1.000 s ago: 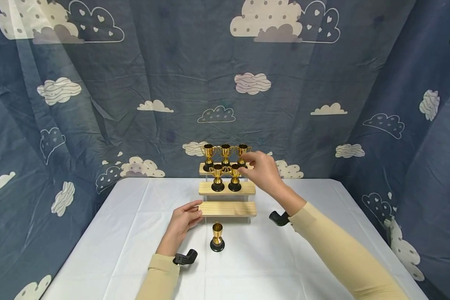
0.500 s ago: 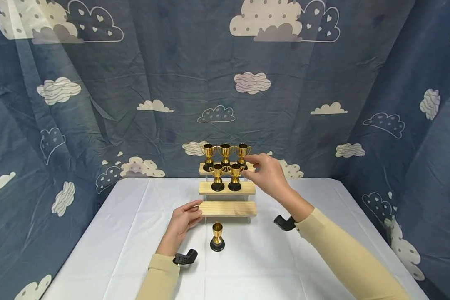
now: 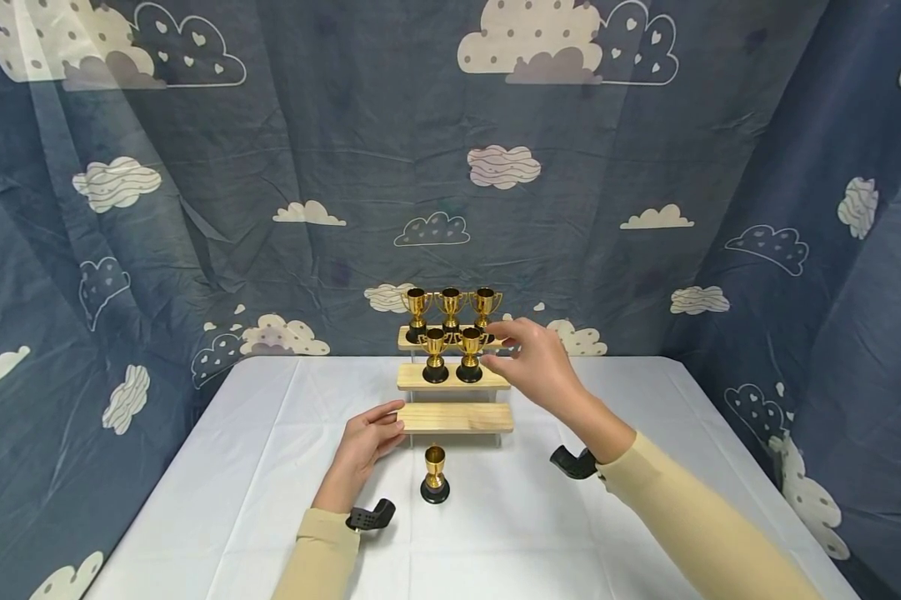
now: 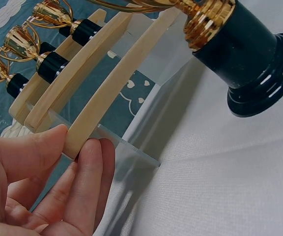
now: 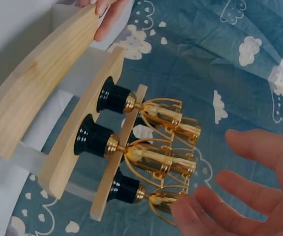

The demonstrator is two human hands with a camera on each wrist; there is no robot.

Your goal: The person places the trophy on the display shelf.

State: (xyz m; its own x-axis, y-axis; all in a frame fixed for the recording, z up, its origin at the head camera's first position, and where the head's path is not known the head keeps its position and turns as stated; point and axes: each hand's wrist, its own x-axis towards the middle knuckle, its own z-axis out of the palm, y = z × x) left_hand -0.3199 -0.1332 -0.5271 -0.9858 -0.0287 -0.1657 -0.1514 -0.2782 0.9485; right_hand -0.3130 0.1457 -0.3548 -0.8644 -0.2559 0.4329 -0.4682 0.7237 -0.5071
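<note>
A three-step display stand with pale wooden shelves stands mid-table. My left hand (image 3: pixel 362 452) pinches the left end of the lowest shelf (image 3: pixel 458 418), thumb above and fingers below, as the left wrist view shows. Two small gold trophy cups with black bases stand upright on the middle shelf (image 3: pixel 498 379), the left trophy (image 3: pixel 435 357) and the right trophy (image 3: pixel 470 357). Three more trophies (image 3: pixel 451 307) line the top shelf. Beside the right-hand trophies, my right hand (image 3: pixel 542 367) has its fingers spread and holds nothing; in the right wrist view the fingers (image 5: pixel 244 191) sit apart from the cups.
One more trophy (image 3: pixel 435 477) stands on the white tablecloth (image 3: pixel 525 525) in front of the stand. Clear supports (image 4: pixel 131 145) hold the shelves up. A dark blue cloud-print curtain (image 3: pixel 345 125) closes off the back and sides.
My right hand has drawn back a little to the right and lower, away from the right-hand trophies. My left hand keeps its place on the lowest shelf, and the trophies stay put.
</note>
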